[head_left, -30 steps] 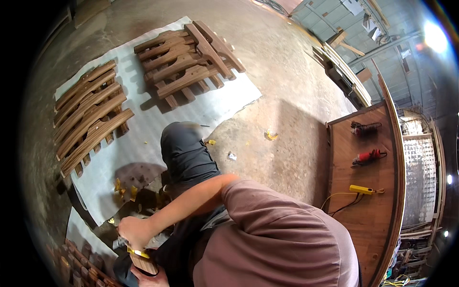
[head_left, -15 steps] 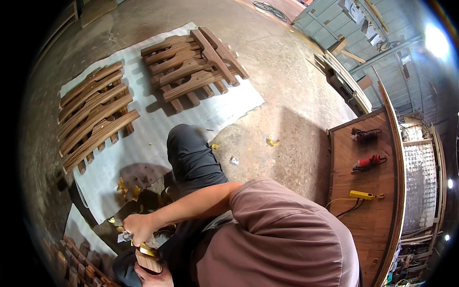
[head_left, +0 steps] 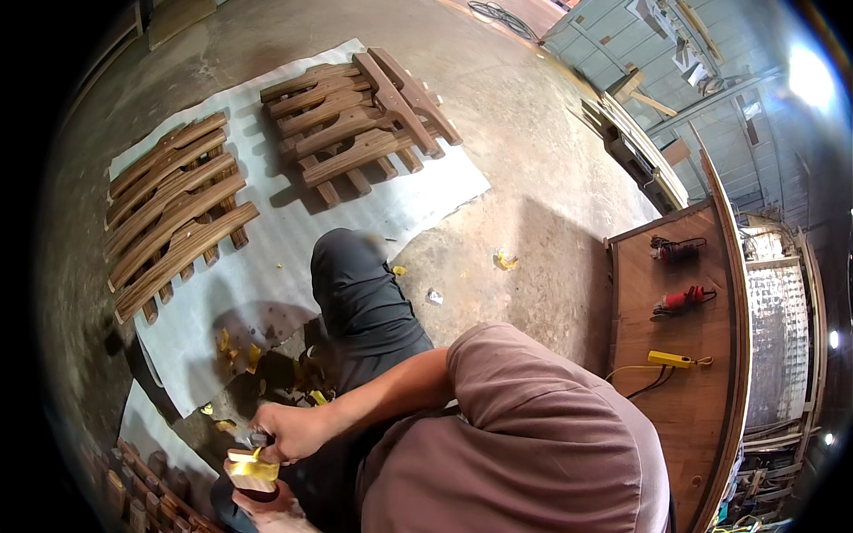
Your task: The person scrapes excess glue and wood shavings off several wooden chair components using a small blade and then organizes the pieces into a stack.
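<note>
My right hand [head_left: 286, 431] is closed in a fist just above a small dark wooden piece [head_left: 251, 475] wrapped with yellow tape [head_left: 253, 462], and seems to pinch a strip of that tape. My left hand [head_left: 271, 508] holds the wooden piece from below, at the bottom edge of the view, and is mostly hidden. My right forearm reaches in from a brown sleeve [head_left: 533, 426]. My knee in dark trousers [head_left: 355, 284] is bent just beyond the hands.
Yellow tape scraps [head_left: 238, 351] litter the white sheet [head_left: 267, 284] on the concrete floor. Two slatted wooden panels [head_left: 173, 213] [head_left: 355, 124] lie on the sheet. More dark wooden pieces [head_left: 147, 497] sit at lower left. A wooden table [head_left: 675, 391] at right carries power tools [head_left: 680, 300].
My right hand has shifted slightly to the right over the wooden piece, and the view has moved a little. Both hands stay on the piece.
</note>
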Motion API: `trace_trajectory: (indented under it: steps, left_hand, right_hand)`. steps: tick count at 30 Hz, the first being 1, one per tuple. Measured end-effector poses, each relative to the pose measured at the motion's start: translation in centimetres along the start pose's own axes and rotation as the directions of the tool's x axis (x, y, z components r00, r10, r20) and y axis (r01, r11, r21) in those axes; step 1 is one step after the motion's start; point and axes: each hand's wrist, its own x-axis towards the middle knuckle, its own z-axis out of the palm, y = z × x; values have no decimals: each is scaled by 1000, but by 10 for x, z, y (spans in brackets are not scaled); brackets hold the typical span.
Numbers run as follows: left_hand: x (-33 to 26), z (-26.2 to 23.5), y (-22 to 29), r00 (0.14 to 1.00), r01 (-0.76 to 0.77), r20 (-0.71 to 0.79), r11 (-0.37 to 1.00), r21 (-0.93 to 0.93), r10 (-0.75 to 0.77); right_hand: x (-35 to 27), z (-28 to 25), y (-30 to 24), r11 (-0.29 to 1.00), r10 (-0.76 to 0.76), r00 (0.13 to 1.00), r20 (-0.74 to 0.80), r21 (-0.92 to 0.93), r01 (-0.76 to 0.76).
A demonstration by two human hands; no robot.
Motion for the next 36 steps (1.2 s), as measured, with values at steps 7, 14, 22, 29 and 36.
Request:
trace_trajectory:
  steps: [7,14,22,29,36]
  left_hand:
    - [13,-27,25,981,-68,-148,937,342,125]
    - [24,-76,53,919,336,180,935,110,-351]
    - [10,-51,42,978,208,1,972,-105,-209]
    - [19,-61,53,971,228,88,971,-69,-222]
    - [11,-65,46,958,274,97,961,-30,-270]
  right_hand:
    - [37,-36,10,630,-121,991,-61,-776,29]
    - [31,-43,55,636,301,952,-53,-733,-242]
    - [30,-37,68,686,-205,970,128,-688,236]
    - [42,-17,45,784,43,997,-64,-616,-73]
    - [49,-19,99,573,122,991,48,-819,-32]
